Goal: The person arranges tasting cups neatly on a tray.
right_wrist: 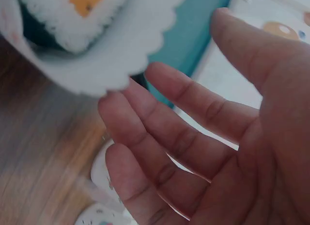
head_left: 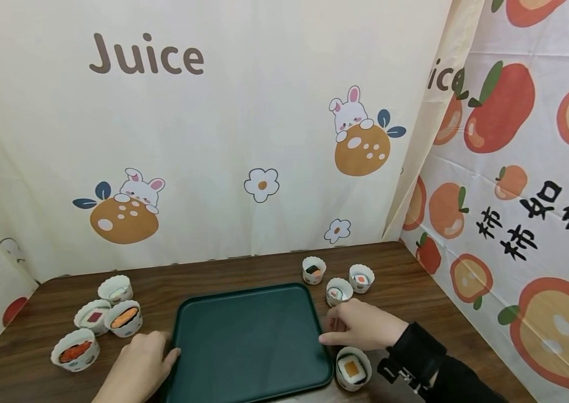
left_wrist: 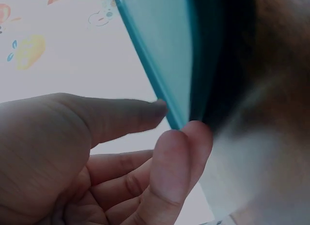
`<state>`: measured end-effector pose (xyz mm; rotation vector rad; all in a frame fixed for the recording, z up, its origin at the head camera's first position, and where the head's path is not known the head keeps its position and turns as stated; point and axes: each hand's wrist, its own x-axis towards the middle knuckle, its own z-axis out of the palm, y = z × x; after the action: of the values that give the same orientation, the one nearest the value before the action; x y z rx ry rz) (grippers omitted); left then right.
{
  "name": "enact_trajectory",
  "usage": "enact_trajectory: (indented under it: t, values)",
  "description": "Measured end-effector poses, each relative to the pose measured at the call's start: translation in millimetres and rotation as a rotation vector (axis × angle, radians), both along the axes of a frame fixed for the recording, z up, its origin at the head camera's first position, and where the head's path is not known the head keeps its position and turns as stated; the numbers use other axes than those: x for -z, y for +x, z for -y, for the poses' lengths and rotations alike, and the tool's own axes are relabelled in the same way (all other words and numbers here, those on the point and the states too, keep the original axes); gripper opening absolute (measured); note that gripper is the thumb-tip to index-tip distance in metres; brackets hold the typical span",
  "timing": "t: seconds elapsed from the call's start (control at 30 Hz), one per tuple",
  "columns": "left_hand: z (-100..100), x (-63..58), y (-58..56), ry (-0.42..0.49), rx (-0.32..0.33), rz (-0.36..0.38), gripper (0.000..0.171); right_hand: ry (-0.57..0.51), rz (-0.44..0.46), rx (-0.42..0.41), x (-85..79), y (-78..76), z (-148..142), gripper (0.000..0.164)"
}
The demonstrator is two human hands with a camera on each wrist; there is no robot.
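Observation:
A dark green rectangular tray [head_left: 249,341] lies on the wooden table between the two hands. At its left edge, my left hand [head_left: 140,361] pinches the rim [left_wrist: 162,97] between thumb and fingertips. My right hand [head_left: 365,323] holds the opposite rim, its thumb over the edge and its fingers outside. Just below that hand stands a scalloped white cup [head_left: 352,374] with a sushi piece topped in yellow-orange. In the right wrist view, this cup [right_wrist: 140,41] is close to the fingertips [right_wrist: 116,106]. Another cup [head_left: 338,291] with a pale piece stands above the hand.
Two more sushi cups, one [head_left: 314,270] with an orange-topped piece and one [head_left: 361,278] with a white roll, stand at the back right. Several cups cluster on the left, including one [head_left: 75,354] with red topping and one [head_left: 124,319] with orange. Printed cloths [head_left: 214,140] hang behind the table.

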<state>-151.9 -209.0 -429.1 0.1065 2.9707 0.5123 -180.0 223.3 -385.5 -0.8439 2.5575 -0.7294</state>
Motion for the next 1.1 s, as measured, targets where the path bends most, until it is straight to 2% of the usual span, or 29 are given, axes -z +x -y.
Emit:
enact_trajectory:
  t: [0.23,0.47,0.6,0.83,0.97,1.1]
  values:
    - [-0.4,-10.8,3.5,-0.027,0.007,-0.028,0.040,-0.025,-0.028,0.056,-9.0,14.7,-19.7,0.049]
    - [-10.6,-18.1,12.4,0.019,0.000,-0.063,0.045,0.004,0.001,0.129,-12.8,35.7,-36.8,0.071]
    - [-15.5,-21.1,15.7,0.049,0.031,-0.111,0.043,0.001,0.017,0.144,-7.8,47.9,-47.9,0.074]
    - [-21.3,-26.2,20.5,0.088,0.049,-0.156,0.043,-0.058,0.069,0.159,13.6,60.8,-58.8,0.077]
    - [-24.5,-27.7,22.5,0.106,0.067,-0.165,0.043,-0.062,0.113,0.176,24.0,62.8,-58.3,0.073]
    - [-22.3,-26.3,24.3,0.122,0.083,-0.172,0.043,-0.093,0.084,0.159,31.6,60.3,-54.7,0.063]
